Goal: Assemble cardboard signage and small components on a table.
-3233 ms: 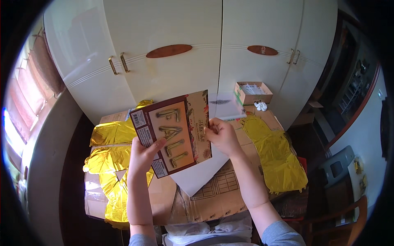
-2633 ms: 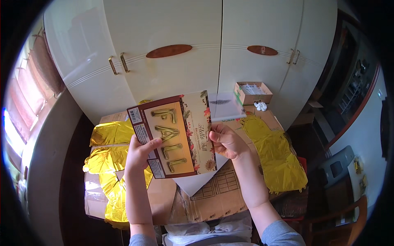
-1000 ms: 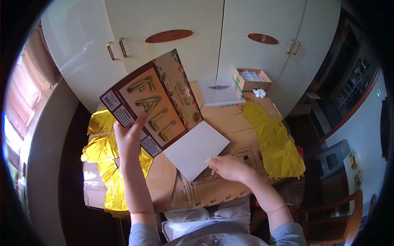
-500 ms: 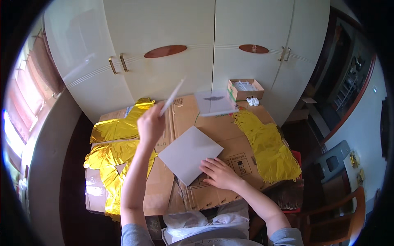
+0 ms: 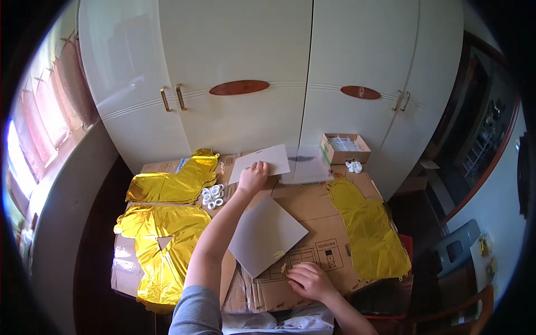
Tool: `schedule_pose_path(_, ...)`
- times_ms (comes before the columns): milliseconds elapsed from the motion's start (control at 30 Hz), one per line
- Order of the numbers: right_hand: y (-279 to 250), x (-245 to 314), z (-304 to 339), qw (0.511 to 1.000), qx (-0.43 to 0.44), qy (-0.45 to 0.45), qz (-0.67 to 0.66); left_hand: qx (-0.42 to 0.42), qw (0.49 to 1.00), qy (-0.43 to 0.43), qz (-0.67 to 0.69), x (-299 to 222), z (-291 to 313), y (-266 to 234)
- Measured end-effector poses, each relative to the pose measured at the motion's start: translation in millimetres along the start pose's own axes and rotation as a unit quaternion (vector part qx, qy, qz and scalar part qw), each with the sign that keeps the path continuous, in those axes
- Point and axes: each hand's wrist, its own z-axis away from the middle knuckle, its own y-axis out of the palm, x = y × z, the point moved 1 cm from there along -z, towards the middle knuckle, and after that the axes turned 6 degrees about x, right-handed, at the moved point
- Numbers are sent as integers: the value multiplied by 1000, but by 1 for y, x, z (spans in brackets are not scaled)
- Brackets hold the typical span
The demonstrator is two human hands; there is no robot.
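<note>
- The white card point(image 5: 272, 159) is just beyond the square grey sheet point(image 5: 267, 234); the left hand point(image 5: 254, 176) holds its near edge, fingers closed on it.
- Beside the sheet's near right edge, the right hand point(image 5: 312, 281) has bent fingers; whether they grip the small pale piece point(image 5: 283, 268) at their tips, I cannot tell.
- Another pale scrap point(image 5: 278, 254) lies on the sheet; nudging the sheet could lose it.
- Left of the sheet's far corner, white rings point(image 5: 213, 196) sit loose; a leftward sweep of the card might scatter them.
- Gold foil point(image 5: 365, 229) right of the sheet could crease under a dragging forearm.
</note>
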Motion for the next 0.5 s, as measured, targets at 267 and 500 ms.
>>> schedule_pose_path(267,-2,-3,-1,1000,6,18,-4,73,996,-29,-47,19,-3,48)
schedule_pose_path(500,-6,-5,0,1000,-7,21,-13,73,983,-115,127,51,-19,23)
